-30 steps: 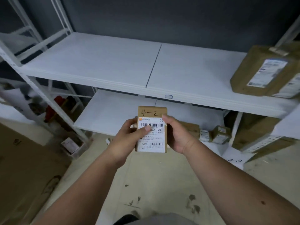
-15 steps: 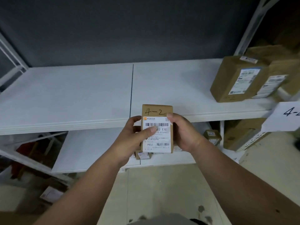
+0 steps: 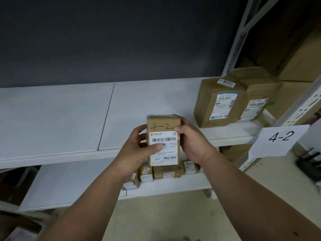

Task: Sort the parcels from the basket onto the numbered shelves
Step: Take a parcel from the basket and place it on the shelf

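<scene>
A small brown parcel [image 3: 169, 126] with a white shipping label and "4-2" handwritten on top is held upright in front of the shelves. My left hand [image 3: 137, 150] grips its left side, thumb across the label. My right hand [image 3: 192, 141] holds its right edge. Behind it runs a white shelf [image 3: 69, 119], and a paper sign reading "4-2" [image 3: 279, 140] hangs at the right end of this shelf. Two brown parcels [image 3: 220, 103] with labels stand at that shelf's right end.
A lower white shelf [image 3: 69, 185] holds several small boxes [image 3: 166, 173] just under my hands. More cardboard boxes [image 3: 298, 66] fill the neighbouring rack on the right, behind a white upright [image 3: 238, 35]. A dark grey wall lies behind; beige floor below.
The view has swung up and to the right, bringing the "4-2" sign fully into view. The parcel stays held in both hands; my right thumb has moved up onto its top edge.
</scene>
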